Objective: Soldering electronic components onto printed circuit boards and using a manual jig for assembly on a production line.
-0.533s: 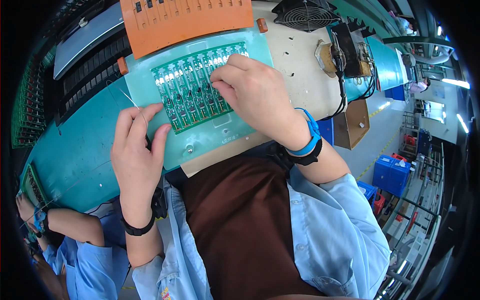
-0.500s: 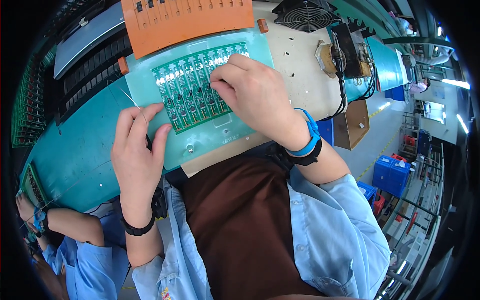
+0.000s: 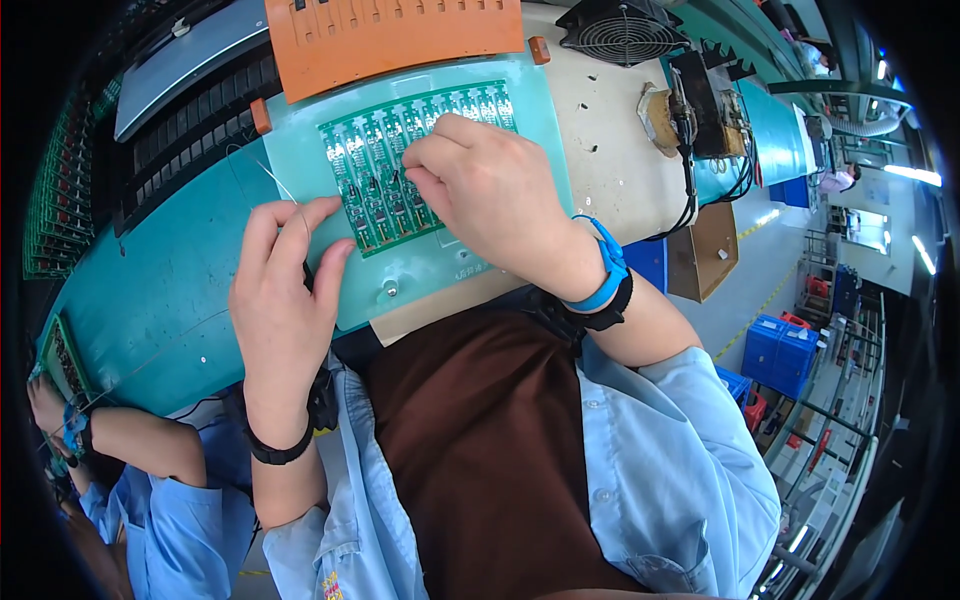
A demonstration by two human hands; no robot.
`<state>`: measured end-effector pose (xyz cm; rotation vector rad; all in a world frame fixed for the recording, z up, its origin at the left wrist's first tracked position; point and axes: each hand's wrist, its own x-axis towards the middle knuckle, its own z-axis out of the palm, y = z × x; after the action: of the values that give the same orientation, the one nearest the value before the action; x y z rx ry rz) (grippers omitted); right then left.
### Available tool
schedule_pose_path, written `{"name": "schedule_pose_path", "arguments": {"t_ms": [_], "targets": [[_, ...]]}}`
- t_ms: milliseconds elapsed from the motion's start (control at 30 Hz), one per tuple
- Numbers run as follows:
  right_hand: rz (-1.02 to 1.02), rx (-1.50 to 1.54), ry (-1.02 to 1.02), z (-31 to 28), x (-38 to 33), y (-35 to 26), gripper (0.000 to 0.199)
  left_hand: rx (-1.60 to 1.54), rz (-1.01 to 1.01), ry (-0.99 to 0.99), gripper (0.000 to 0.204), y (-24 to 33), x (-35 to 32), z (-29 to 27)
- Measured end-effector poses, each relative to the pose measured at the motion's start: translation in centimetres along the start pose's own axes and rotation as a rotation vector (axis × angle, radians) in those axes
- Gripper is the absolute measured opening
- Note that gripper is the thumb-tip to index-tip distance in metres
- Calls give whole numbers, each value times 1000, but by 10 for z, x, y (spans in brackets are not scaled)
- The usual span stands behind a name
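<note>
Our right hand (image 3: pixel 495 190) pinches over the circuit board (image 3: pixel 372 185), on what we cannot tell; our left hand (image 3: pixel 285 290), thumb and forefinger spread, meets a wire (image 3: pixel 274 177).

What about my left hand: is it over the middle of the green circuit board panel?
No, the left hand is at the left edge of the green circuit board panel, while the right hand is over it.
</note>
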<state>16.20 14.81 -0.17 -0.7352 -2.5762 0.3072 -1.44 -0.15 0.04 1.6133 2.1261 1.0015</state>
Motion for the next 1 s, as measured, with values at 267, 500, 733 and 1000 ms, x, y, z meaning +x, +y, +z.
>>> {"name": "schedule_pose_path", "arguments": {"t_ms": [267, 500, 733, 1000], "targets": [[-28, 26, 3, -1, 5, -8, 6, -3, 4, -10, 34, -1, -4, -3], [-50, 103, 32, 8, 9, -8, 6, 21, 8, 14, 36, -2, -9, -4], [-40, 138, 17, 11, 13, -16, 6, 24, 0, 9, 36, -2, -12, -6], [-82, 118, 15, 5, 11, -12, 11, 24, 15, 23, 41, -2, -11, -5]]}}
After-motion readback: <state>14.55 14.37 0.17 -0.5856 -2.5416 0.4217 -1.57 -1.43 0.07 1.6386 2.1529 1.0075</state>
